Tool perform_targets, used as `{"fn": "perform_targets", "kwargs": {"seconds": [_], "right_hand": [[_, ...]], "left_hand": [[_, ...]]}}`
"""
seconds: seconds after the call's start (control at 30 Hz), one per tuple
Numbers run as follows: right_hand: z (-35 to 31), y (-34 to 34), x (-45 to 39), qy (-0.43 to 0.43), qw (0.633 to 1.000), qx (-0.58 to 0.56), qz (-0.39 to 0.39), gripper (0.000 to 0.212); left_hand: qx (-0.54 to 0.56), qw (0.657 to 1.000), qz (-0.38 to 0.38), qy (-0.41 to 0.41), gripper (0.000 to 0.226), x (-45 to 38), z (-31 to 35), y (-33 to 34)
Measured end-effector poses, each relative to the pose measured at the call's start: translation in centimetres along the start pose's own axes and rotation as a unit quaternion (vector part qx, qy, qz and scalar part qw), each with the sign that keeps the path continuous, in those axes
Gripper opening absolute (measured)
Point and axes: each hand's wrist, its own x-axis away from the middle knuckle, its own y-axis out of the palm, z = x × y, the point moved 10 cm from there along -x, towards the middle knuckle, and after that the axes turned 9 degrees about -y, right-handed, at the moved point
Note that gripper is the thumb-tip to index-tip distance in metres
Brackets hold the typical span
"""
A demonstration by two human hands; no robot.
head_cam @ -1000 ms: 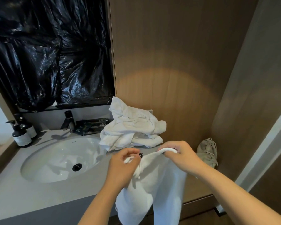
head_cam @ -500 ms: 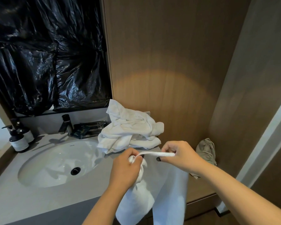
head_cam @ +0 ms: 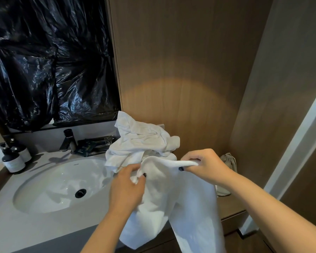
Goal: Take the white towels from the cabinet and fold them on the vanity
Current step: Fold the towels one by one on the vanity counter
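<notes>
At the vanity (head_cam: 16,232), I hold one white towel (head_cam: 173,207) up by its top edge, both hands at the near edge of the counter, right of the sink (head_cam: 44,189). My left hand (head_cam: 126,187) bunches one end of that edge, fingers and thumb curled round a wad of cloth. My right hand (head_cam: 206,166) pinches the other end a little farther right, thumb beneath and fingers curled over the rolled hem. The edge runs between the two hands, sagging slightly, and the rest of the towel hangs down below them, over the front of the counter, in two long folds.

Just beyond my hands, on the counter against the wooden wall panel (head_cam: 181,70), lies a crumpled heap of more white towels (head_cam: 140,143), touching the far right rim of the sink. To the right of my right hand, a small beige cloth bag (head_cam: 228,159) stands on a lower wooden shelf. On the far left, two dark pump bottles (head_cam: 13,157) stand near the tap (head_cam: 67,141), and dark packets (head_cam: 95,146) lie behind the sink. Black plastic sheeting (head_cam: 44,61) covers the wall above.
</notes>
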Motion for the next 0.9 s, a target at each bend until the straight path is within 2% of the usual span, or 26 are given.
{"fn": "perform_targets", "kwargs": {"seconds": [0.13, 0.3, 0.5, 0.73, 0.9], "right_hand": [[-2.4, 1.8, -0.7, -0.047, 0.997, 0.032, -0.052, 0.017], [-3.2, 2.4, -0.9, -0.058, 0.993, 0.058, -0.083, 0.018], [-2.3, 3.0, 0.3, -0.037, 0.992, 0.044, -0.109, 0.014], [-0.4, 2.4, 1.4, 0.000, 0.994, 0.043, -0.100, 0.008], [-0.6, 2.3, 1.5, 0.008, 0.996, 0.013, -0.082, 0.004]], "left_hand": [[-0.002, 0.996, -0.028, 0.080, 0.047, 2.4, 3.9, 2.9], [-0.025, 0.984, -0.115, 0.130, 0.036, 2.7, 5.0, 5.0], [-0.003, 0.978, -0.187, 0.096, 0.014, 3.6, 3.9, 5.8], [0.061, 0.958, -0.257, 0.111, 0.029, 5.0, 4.2, 7.3], [0.020, 0.969, -0.223, 0.107, 0.010, 4.5, 4.0, 7.2]]}}
